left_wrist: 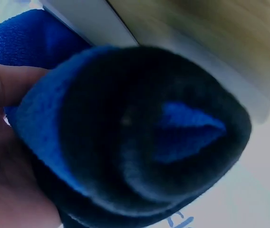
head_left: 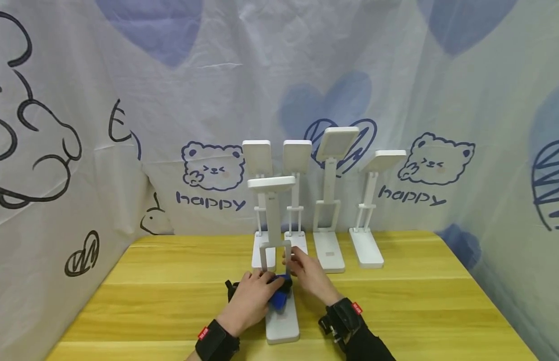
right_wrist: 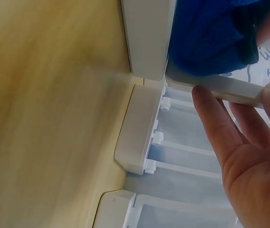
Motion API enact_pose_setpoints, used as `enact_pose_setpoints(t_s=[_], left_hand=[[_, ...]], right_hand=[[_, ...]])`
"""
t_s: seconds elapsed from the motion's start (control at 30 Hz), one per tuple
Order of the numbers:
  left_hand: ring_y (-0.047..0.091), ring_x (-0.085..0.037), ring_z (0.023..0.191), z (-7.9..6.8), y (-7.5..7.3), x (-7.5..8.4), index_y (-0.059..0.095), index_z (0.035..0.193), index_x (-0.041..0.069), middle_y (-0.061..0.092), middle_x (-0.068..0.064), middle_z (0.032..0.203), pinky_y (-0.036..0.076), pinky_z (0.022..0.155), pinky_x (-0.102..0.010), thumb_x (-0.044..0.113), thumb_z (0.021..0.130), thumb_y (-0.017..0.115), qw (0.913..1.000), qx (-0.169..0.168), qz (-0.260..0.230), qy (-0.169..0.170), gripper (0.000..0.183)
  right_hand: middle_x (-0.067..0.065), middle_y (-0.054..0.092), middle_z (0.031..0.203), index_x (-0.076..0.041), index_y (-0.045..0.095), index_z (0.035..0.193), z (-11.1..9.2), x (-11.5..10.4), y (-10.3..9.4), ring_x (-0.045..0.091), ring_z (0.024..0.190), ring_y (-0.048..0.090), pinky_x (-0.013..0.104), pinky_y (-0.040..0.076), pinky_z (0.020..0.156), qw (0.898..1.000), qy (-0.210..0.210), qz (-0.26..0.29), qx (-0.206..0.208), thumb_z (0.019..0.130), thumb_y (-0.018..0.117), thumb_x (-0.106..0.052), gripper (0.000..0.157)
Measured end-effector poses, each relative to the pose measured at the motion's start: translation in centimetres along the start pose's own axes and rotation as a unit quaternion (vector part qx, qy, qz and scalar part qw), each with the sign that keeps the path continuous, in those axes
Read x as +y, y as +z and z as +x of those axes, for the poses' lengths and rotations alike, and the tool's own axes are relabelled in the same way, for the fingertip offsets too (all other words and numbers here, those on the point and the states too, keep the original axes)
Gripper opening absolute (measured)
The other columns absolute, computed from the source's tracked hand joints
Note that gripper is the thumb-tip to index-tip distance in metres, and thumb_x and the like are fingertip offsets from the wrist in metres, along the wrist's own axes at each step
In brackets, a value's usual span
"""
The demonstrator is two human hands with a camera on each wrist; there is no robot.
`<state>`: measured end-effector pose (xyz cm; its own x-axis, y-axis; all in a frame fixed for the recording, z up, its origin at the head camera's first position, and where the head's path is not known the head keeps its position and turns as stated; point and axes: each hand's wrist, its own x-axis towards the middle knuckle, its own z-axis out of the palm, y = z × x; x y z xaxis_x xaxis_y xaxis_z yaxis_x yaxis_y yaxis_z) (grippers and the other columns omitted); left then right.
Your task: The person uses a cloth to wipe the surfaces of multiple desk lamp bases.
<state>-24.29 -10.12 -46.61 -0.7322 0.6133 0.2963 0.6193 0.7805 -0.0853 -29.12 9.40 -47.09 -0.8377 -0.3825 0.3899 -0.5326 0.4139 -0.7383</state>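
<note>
A white desk lamp [head_left: 273,215] stands upright in front of me, its flat base [head_left: 283,328] pointing my way. My left hand [head_left: 248,303] grips a blue cloth [head_left: 278,300] with dark parts, low at the lamp's frame and over its base. Close up in the left wrist view, the bunched cloth [left_wrist: 40,128] has a thick dark fold around a blue middle. With fingers and thumb, my right hand [head_left: 312,277] holds the right bar of the lamp's lower frame [right_wrist: 239,90]. Blue cloth lies against that frame's inner side in the right wrist view.
Behind stand several more white lamps: two at the back left, partly hidden by the front lamp, then a taller lamp [head_left: 330,200] and another lamp [head_left: 369,215] to its right. They share a wooden table [head_left: 180,286]. A printed curtain [head_left: 216,100] hangs behind and at both sides.
</note>
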Motion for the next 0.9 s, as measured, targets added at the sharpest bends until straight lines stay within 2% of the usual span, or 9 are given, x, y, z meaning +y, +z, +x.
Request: enact_pose_setpoints(t_s=[0.23, 0.43, 0.57, 0.7, 0.9], left_hand=[[0.057, -0.022, 0.114, -0.2, 0.5, 1.0, 0.063, 0.129, 0.025, 0.062, -0.003, 0.129, 0.044, 0.083, -0.038, 0.015, 0.089, 0.071, 0.9984, 0.024, 0.007, 0.050, 0.042], [0.056, -0.024, 0.120, -0.4, -0.1, 1.7, 0.062, 0.129, 0.027, 0.061, -0.002, 0.127, 0.045, 0.099, -0.043, 0.010, 0.088, 0.071, 0.9951, 0.024, -0.030, 0.091, 0.045], [0.057, -0.021, 0.120, -0.2, -0.7, 2.0, 0.063, 0.126, 0.032, 0.062, 0.003, 0.125, 0.043, 0.103, -0.043, 0.007, 0.088, 0.068, 0.9918, -0.006, -0.064, 0.110, 0.046], [0.057, -0.018, 0.117, -0.2, -1.3, 2.0, 0.066, 0.121, 0.034, 0.064, 0.008, 0.123, 0.044, 0.102, -0.041, 0.001, 0.084, 0.067, 0.9849, -0.038, -0.111, 0.128, 0.050], [0.058, -0.011, 0.112, 0.0, -2.0, 1.8, 0.073, 0.104, 0.036, 0.067, 0.013, 0.116, 0.044, 0.101, -0.038, -0.013, 0.075, 0.061, 0.9658, -0.092, -0.195, 0.144, 0.058]], right_hand=[[0.020, 0.070, 0.111, -0.001, 0.054, 0.119, 0.0, 0.1, 0.0, 0.032, 0.101, 0.069, 0.036, 0.058, 0.080, 1.000, -0.003, 0.007, -0.010, 0.104, 0.043, -0.009, 0.020], [0.018, 0.070, 0.113, -0.010, 0.055, 0.121, -0.1, 0.2, -0.1, 0.029, 0.101, 0.069, 0.033, 0.058, 0.080, 1.000, 0.000, 0.006, -0.005, 0.105, 0.043, -0.013, 0.021], [0.016, 0.071, 0.112, -0.014, 0.057, 0.121, 0.0, 0.3, -0.2, 0.026, 0.094, 0.070, 0.030, 0.056, 0.075, 1.000, -0.004, -0.002, 0.003, 0.104, 0.045, -0.013, 0.021], [0.017, 0.070, 0.112, -0.013, 0.057, 0.121, 0.0, 0.3, -0.2, 0.027, 0.098, 0.070, 0.031, 0.058, 0.077, 1.000, -0.001, 0.006, 0.000, 0.104, 0.045, -0.013, 0.021], [0.022, 0.067, 0.116, -0.007, 0.054, 0.125, -0.1, 0.4, -0.4, 0.034, 0.106, 0.067, 0.034, 0.059, 0.082, 1.000, 0.000, 0.021, -0.018, 0.105, 0.042, -0.012, 0.024]])
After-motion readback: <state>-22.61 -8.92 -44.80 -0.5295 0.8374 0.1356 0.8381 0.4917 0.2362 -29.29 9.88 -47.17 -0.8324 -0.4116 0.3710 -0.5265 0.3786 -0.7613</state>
